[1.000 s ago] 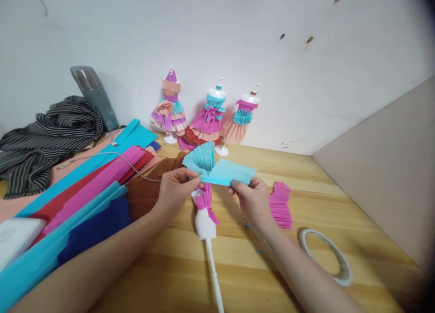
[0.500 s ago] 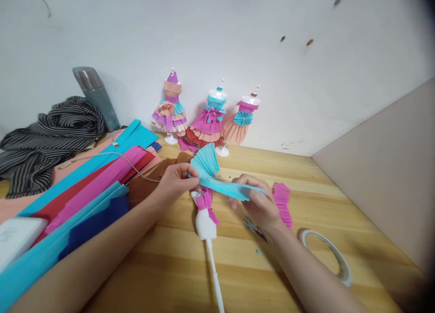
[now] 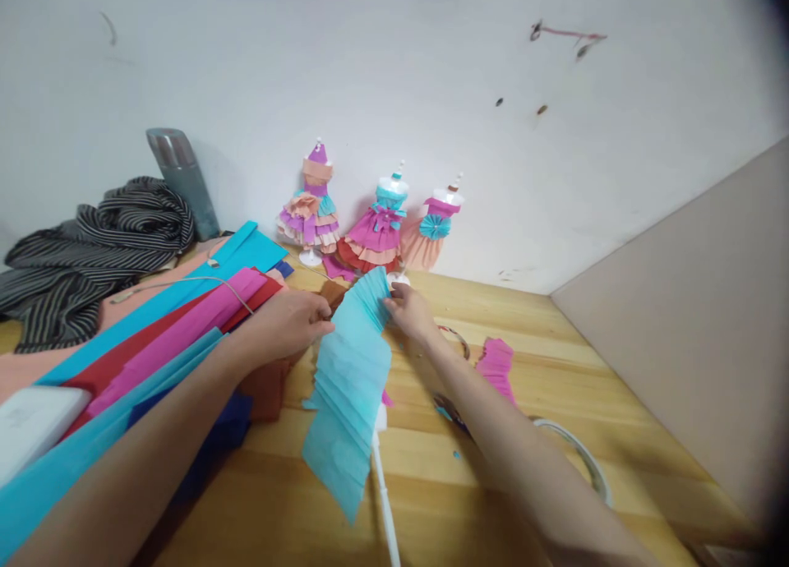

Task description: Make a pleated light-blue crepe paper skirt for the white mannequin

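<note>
A pleated light-blue crepe paper strip (image 3: 348,394) hangs down over the wooden table (image 3: 555,320), held up at its top end. My left hand (image 3: 289,320) is closed on the strip's upper left edge. My right hand (image 3: 410,308) pinches the upper right corner. Behind the strip, a white mannequin stand (image 3: 385,501) lies on the table, its body mostly hidden, with a bit of pink paper showing beside it.
Three small dress-form dolls in paper dresses (image 3: 376,226) stand at the wall. Coloured crepe paper sheets (image 3: 154,329) lie at the left, with a striped cloth (image 3: 92,246) and grey flask (image 3: 182,181). A pink pleated piece (image 3: 496,361) and tape roll (image 3: 579,460) lie right.
Both hands have moved away from me and raised the blue strip; it now hangs unfolded toward me, covering the mannequin body. The camera view tilted slightly.
</note>
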Available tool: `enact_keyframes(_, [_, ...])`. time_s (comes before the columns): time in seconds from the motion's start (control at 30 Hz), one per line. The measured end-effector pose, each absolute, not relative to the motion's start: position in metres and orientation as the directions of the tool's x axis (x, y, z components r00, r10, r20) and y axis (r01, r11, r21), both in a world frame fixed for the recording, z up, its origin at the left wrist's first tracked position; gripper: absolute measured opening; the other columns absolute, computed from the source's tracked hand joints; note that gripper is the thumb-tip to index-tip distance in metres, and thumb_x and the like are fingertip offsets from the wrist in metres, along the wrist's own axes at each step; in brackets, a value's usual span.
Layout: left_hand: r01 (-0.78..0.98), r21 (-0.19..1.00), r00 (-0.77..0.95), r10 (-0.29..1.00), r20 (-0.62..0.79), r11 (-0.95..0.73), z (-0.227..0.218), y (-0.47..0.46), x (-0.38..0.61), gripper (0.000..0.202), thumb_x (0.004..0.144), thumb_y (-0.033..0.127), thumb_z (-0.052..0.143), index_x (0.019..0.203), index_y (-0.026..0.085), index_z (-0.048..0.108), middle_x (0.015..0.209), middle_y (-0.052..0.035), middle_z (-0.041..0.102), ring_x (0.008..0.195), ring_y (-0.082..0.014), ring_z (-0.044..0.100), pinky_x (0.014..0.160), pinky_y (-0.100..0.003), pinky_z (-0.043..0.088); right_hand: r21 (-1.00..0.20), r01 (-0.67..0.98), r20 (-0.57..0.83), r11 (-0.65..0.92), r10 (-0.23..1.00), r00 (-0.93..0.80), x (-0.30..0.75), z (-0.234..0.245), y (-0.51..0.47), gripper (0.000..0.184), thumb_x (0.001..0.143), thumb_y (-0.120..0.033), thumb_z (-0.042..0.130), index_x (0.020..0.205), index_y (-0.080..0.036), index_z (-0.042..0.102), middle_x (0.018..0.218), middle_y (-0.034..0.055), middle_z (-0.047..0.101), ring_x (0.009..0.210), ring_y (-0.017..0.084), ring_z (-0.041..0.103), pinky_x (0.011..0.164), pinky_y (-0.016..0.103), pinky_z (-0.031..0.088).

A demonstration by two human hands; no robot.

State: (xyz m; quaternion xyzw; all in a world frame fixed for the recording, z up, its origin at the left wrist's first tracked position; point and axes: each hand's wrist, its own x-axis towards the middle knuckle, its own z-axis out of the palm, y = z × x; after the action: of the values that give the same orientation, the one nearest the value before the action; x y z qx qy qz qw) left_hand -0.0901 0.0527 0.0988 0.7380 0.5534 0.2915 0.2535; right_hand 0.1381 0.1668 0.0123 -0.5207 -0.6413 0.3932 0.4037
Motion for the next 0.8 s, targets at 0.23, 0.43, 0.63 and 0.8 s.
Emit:
enact_keyframes(0.23, [0.242,0.958,-0.115,0.975,0.188,-0.156,0.074,0.074,-0.099,0.008,0.059,0.019,0.067,0.066,0.022,0.070,0.056,0.0019,0.065,0.055,-0.0157,0.059,0.058,-0.025,0.043,-0.947,0.201,0.181,0.251,0.933,-0.310,0.124,0.049,0.148,0.023,0.079,-0.036,0.070,0.085,-0.014,0.065,0.082,0.0016,0.066,0.072,0.015,0.062,0.068,0.032,0.053])
enact_keyframes(0.43, [0.078,0.986,-0.091,0.984,0.154,-0.148,0.078,0.081,-0.097,0.019,0.066,0.034,0.067,0.072,0.016,0.070,0.069,-0.0054,0.071,0.063,-0.0171,0.066,0.065,-0.028,0.051,-0.926,-0.196,0.366,0.321,0.890,-0.271,0.139,0.112,0.088,0.033,0.050,-0.047,0.083,0.067,-0.025,0.065,0.063,-0.0018,0.066,0.058,0.018,0.059,0.062,0.035,0.051])
enact_keyframes(0.63, [-0.006,0.991,0.182,0.975,0.131,-0.132,0.090,0.062,-0.082,0.047,0.075,0.055,0.062,0.086,0.010,0.072,0.089,-0.0126,0.074,0.085,-0.0226,0.068,0.079,-0.034,0.052,-0.749,-0.629,0.662,0.208,0.266,-0.700,0.130,0.162,0.061,0.052,0.077,-0.041,0.066,0.036,-0.022,0.040,0.043,-0.0012,0.052,0.051,0.015,0.057,0.055,0.029,0.051])
enact_keyframes(0.8, [0.230,0.950,0.865,0.491,-0.100,-0.211,0.119,0.032,-0.076,0.029,0.069,0.036,0.074,0.089,0.015,0.072,0.081,-0.0045,0.072,0.069,-0.0177,0.065,0.063,-0.025,0.050,-0.822,-0.424,0.565,0.380,0.448,-0.693,0.135,0.166,0.055,0.030,0.081,-0.037,0.068,0.055,-0.022,0.066,0.102,0.0092,0.071,0.098,0.024,0.064,0.080,0.034,0.054])
